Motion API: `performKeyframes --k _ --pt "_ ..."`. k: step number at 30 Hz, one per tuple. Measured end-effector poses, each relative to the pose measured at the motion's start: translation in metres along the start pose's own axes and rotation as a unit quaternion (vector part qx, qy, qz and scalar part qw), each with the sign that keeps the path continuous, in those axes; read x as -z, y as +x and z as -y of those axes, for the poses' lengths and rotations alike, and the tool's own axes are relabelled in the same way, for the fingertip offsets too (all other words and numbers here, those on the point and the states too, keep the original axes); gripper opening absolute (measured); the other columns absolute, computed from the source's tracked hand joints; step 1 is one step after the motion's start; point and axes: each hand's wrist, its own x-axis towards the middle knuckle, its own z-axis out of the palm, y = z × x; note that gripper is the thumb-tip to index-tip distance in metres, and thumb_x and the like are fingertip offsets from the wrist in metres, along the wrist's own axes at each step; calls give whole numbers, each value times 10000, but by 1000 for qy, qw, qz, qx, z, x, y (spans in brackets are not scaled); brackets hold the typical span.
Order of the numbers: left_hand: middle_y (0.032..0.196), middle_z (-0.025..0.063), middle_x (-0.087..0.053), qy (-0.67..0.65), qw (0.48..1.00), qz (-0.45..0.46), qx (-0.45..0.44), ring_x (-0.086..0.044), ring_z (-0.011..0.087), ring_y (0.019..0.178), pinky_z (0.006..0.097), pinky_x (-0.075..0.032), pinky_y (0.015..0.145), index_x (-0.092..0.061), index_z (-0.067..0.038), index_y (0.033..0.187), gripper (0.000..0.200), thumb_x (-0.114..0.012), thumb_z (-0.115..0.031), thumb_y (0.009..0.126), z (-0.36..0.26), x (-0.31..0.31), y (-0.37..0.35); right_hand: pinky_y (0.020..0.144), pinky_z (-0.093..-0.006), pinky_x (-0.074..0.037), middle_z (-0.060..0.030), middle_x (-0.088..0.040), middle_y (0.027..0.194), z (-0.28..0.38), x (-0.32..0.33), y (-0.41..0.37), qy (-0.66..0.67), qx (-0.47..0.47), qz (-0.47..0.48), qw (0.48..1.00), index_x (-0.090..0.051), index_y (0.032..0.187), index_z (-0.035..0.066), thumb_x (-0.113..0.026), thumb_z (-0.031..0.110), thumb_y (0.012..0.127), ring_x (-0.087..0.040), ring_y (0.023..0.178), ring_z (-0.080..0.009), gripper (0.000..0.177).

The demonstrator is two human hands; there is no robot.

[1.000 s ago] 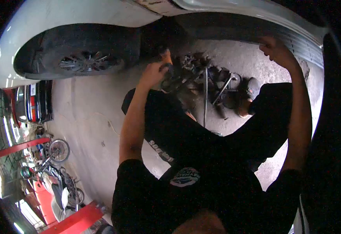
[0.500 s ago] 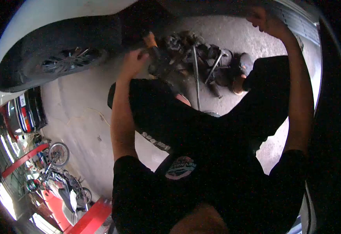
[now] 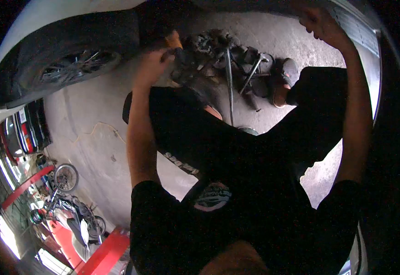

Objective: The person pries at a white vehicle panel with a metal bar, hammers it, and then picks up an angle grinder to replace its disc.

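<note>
My left hand [image 3: 152, 68], fingers curled and blurred, is raised beside the dark wheel arch. An orange piece [image 3: 174, 40] lies just beyond its fingertips. Up at the right, my right hand [image 3: 322, 28] has its fingers bent inward, right at the shadowed edge of the car body [image 3: 255, 6]; what either hand holds, if anything, I cannot tell. Between and below my hands, a heap of dark, greasy metal parts [image 3: 209, 43] lies on the concrete. A long metal bar [image 3: 230, 87] and a shorter metal rod [image 3: 253, 73] lie among them.
A car wheel [image 3: 78, 66] sits under the pale fender at the left. My shoe [image 3: 289, 68] is beside the parts. Farther off are parked motorcycles [image 3: 78, 215], a red beam [image 3: 106, 252], another vehicle [image 3: 28, 130] and a thin yellow cord [image 3: 94, 128] on the floor.
My left hand has shifted slightly left, and my right hand slightly right. The view has moved a little; the parts on the floor lie as before.
</note>
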Motion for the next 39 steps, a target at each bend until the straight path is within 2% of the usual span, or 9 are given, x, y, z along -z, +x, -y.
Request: performKeyframes --k 5,7,10,14,18,22,25,28,39 --pt "993 190 -691 -7 997 -62 -39 -663 327 921 418 -501 850 -650 -50 1195 429 -675 -316 860 16 -14 2 535 -272 -460 -46 -596 774 -25 -22 17 1 27 -37 999 -528 1329 74 -607 306 937 -534 650 -114 463" --pt "1215 192 -640 -49 999 18 10 -628 352 1082 418 -478 946 -617 -33 1238 478 -638 -375 905 12 -8 4 538 -268 -462 -45 -602 776 -27 -30 22 -6 21 -30 999 -531 1328 80 -611 295 934 -542 650 -112 455" --pt "1206 190 -644 -63 998 4 -11 -619 339 1101 419 -471 954 -618 -43 1241 478 -653 -372 897 34 -20 10 556 -292 -492 -75 -628 800 -33 -54 38 3 33 32 999 -559 1296 81 -623 249 918 -579 667 -137 419" --pt "1196 183 -649 -41 998 -39 -14 -610 335 1115 422 -467 960 -619 -42 1237 462 -651 -359 902 4 6 -13 924 -429 -486 -188 -590 1181 -39 -114 47 -198 155 89 964 -583 1210 78 -615 255 919 -599 1089 -318 343" --pt "1067 185 -675 -75 994 -73 -33 -645 326 984 409 -496 867 -634 -46 1213 423 -657 -314 888 12 10 -22 886 -425 -504 -212 -655 1101 -50 -243 64 -193 162 239 938 -631 1171 42 -655 224 845 -637 994 -356 374" --pt "973 186 -699 -125 985 -110 -53 -677 302 868 385 -522 790 -639 -49 1212 411 -665 -283 875 36 0 -21 930 -429 -488 -236 -642 1142 -92 -440 77 311 172 118 927 -470 1358 20 -651 252 853 -619 1061 -374 584" --pt "1014 187 -698 -114 987 -109 -36 -672 306 890 382 -519 804 -638 -55 1221 417 -663 -291 879 45 1 -25 889 -472 -501 -248 -661 1063 -53 -496 58 157 118 -40 980 -194 1475 -42 -664 272 831 -633 999 -405 857" --pt "1036 193 -690 -60 991 -117 -17 -669 296 923 386 -513 818 -631 -54 1230 430 -661 -304 881 28 19 -33 798 -514 -517 -257 -670 981 -26 -510 41 149 -193 54 968 -2 1476 -92 -663 245 799 -639 903 -449 1005" --pt "847 172 -680 -59 996 -65 -22 -645 275 719 369 -503 694 -631 -97 1240 424 -675 -295 868 -1 21 -16 654 -485 -530 -231 -677 858 -30 -402 45 97 -92 -150 980 -88 1513 7 -603 268 847 -671 738 -404 881"
